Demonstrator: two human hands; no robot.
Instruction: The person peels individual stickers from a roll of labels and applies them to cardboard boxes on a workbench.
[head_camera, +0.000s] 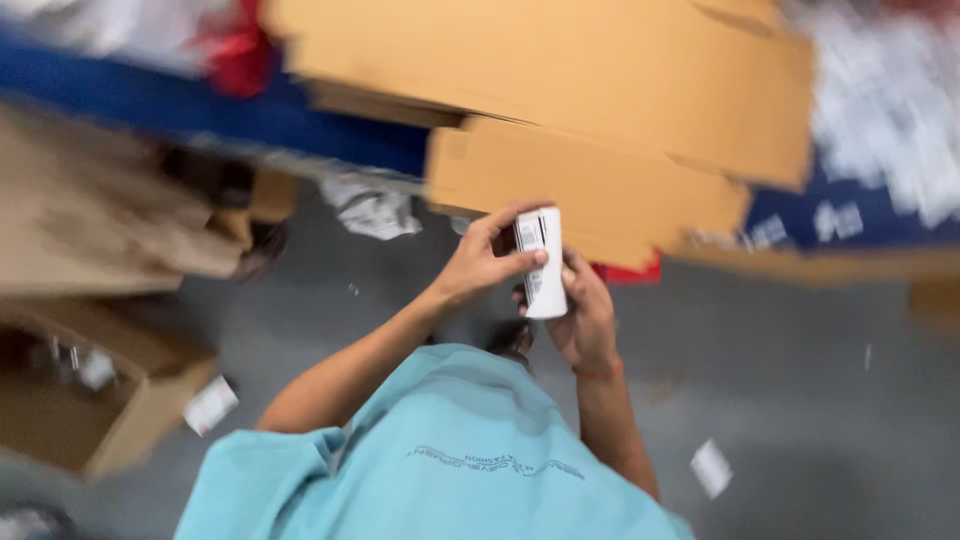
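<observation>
- The left hand (478, 262) and the right hand (583, 315) hold a small white box (541, 262) between them, upright, out in front of the person's chest and above the grey floor (780, 400).
- The left hand's fingers (532, 258) are curled around the box; the thumb arches over its top corner and one fingertip presses flat on the printed label face, which looks like a way of turning the label toward the eyes.
- The right hand cups the box from below and behind. Its fingers (570, 272) are closed around the lower half, carrying the weight so that the left hand is free to steady the box. A thin orange band circles that wrist.
- Just beyond the hands, flattened cardboard sheets (600, 110) overhang the edge of a blue shelf (250, 115), lying in loose layers as if stacked out of the way.
- An open cardboard carton (120, 400) stands on the floor at the lower left, its mouth upward; what it contains is too blurred to name.
- White paper slips (711, 467) lie scattered on the floor, well apart from one another.
- The person wears a light teal shirt (450, 470).
</observation>
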